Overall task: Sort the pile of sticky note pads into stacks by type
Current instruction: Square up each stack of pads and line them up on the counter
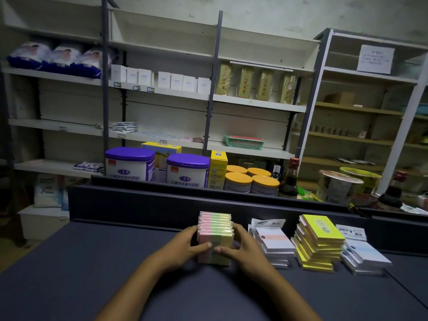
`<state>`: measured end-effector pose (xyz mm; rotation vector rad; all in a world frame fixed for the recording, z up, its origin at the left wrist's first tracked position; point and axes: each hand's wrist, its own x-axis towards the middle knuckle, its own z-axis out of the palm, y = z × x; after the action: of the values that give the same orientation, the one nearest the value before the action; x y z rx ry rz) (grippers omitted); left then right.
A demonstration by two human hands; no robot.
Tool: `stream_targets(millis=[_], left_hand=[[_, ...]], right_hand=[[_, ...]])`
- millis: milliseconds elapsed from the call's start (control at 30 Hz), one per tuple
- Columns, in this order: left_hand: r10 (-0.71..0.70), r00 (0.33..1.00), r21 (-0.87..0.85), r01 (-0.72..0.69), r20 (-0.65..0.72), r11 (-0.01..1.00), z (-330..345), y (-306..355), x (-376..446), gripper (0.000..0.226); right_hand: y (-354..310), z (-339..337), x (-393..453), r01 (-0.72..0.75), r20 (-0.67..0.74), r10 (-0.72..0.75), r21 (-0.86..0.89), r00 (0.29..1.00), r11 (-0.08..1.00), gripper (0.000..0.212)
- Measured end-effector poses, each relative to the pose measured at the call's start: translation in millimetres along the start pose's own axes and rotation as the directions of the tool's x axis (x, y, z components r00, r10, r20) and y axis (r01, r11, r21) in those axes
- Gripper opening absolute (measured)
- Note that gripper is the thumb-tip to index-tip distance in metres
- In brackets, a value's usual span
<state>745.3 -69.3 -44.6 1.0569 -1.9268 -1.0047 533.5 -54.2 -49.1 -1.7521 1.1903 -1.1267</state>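
Head view: a stack of pink-green-yellow pads [215, 237] is squared up on the dark counter [115, 262], clasped from both sides. The left hand [185, 245] and right hand [238, 246] are curled round its flanks, thumbs meeting on the near face, fingers wrapped behind. Three sorted stacks are seen to the right: white pads [273, 244], yellow pads [319, 242], pale blue pads [363, 253]. No loose pile is visible, so sorting appears nearly done; release of an aligned stack is judged to be next.
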Motion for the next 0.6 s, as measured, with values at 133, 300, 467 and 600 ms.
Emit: stream_targets(millis=[133,300,467,600], left_hand=[[-0.043,0.999,0.042,0.043,-0.004,0.998,-2,-4,0,0.05],[-0.059,0.997,0.018,0.06,-0.057,0.998,0,-2,2,0.04],[-0.101,0.953,-0.169,0.054,-0.285,0.984,1,9,5,0.023],[-0.195,0.901,-0.01,0.208,-0.387,0.978,-2,8,4,0.051]], right_hand=[[0,4,-1,-0.008,0.022,0.008,0.008,1.0,1.0,0.066],[-3,4,-1,0.011,-0.016,-0.011,-0.011,1.0,1.0,0.06],[-14,7,1,0.011,-0.093,-0.01,0.013,0.996,1.0,0.028],[-22,13,0,-0.052,-0.153,0.065,0.085,0.986,0.995,0.03]])
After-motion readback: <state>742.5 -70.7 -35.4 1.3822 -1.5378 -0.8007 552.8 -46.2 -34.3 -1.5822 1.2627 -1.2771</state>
